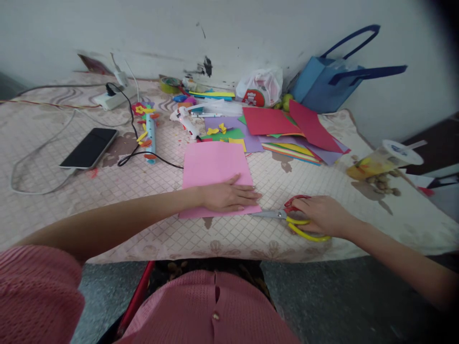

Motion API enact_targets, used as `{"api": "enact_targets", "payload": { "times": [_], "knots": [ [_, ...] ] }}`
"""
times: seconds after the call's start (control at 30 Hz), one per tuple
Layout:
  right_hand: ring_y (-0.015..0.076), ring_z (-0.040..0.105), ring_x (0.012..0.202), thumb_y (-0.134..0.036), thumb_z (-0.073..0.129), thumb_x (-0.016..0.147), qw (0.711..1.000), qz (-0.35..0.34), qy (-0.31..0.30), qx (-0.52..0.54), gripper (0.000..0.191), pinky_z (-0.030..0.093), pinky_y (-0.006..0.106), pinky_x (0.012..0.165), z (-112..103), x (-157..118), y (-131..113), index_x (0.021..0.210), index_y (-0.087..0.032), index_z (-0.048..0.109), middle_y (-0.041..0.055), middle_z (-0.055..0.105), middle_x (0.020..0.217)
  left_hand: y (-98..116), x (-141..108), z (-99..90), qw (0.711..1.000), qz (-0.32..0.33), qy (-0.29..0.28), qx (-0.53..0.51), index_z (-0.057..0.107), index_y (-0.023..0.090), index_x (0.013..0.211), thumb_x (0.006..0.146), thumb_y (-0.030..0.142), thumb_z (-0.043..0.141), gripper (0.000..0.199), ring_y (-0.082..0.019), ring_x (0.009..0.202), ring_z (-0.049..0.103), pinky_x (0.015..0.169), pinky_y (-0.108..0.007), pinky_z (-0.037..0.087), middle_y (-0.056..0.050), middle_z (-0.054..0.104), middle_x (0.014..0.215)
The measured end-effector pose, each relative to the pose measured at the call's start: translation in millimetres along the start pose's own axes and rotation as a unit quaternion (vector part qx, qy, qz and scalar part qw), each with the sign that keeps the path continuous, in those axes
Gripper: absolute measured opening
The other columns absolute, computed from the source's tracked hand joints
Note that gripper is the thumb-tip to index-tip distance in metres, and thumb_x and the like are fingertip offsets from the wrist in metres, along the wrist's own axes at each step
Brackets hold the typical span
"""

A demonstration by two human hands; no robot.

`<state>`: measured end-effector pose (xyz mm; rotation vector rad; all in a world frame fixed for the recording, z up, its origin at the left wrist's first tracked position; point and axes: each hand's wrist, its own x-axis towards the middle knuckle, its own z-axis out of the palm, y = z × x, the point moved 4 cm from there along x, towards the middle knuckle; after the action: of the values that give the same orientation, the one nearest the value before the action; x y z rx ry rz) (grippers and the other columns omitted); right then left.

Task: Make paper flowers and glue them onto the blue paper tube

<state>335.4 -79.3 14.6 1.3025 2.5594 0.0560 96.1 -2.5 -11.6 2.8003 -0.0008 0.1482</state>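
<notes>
Right of centre, scissors (280, 214) are grasped in the right grip (321, 214), pointed left at pink paper (215, 163) pressed by the flattened left grip (228, 195).

No readable text, white plastic bag (264, 80), red emblem (254, 98), pale characters too blurred

a pale, black-smudged wall (143, 26) backs a cloth-covered table (229, 239) above speckled grey floor (322, 296).
</notes>
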Motion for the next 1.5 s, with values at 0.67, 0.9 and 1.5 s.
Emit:
{"api": "enact_targets", "payload": {
  "times": [0.67,0.9,1.5],
  "knots": [
    [0.0223,0.063,0.066,-0.038,0.058,0.077,1.0,-0.011,0.017,0.007,0.027,0.033,0.029,0.055,-4,6,-5,0.092,-0.016,0.055,0.008,0.066,0.076,-4,0,3.3,1.0,0.006,0.007,-0.01,0.032,0.029,0.141,0.096,0.035,0.029,0.046,-0.02,0.14,0.021,0.113,-0.045,-0.013,0.0,0.03,0.149],
    [0.0234,0.063,0.073,-0.038,0.058,0.076,0.999,-0.012,0.016,0.027,0.029,0.036,0.03,0.059,-5,6,-7,0.094,-0.016,0.055,0.0093,0.067,0.084,-2,1,2.4,1.0,-0.01,-0.018,-0.009,0.031,0.029,0.142,0.096,0.036,0.027,0.047,-0.019,0.141,0.018,0.112,-0.043,-0.015,0.002,0.026,0.15],
    [0.023,0.063,0.069,-0.036,0.058,0.077,0.999,-0.013,0.016,0.032,0.024,0.033,0.029,0.055,-3,8,-7,0.092,-0.017,0.054,0.0071,0.067,0.081,-1,0,-0.1,1.0,0.006,0.016,-0.026,0.034,0.027,0.14,0.096,0.034,0.029,0.045,-0.019,0.139,0.023,0.113,-0.045,-0.01,-0.001,0.032,0.148]
  ]
}}
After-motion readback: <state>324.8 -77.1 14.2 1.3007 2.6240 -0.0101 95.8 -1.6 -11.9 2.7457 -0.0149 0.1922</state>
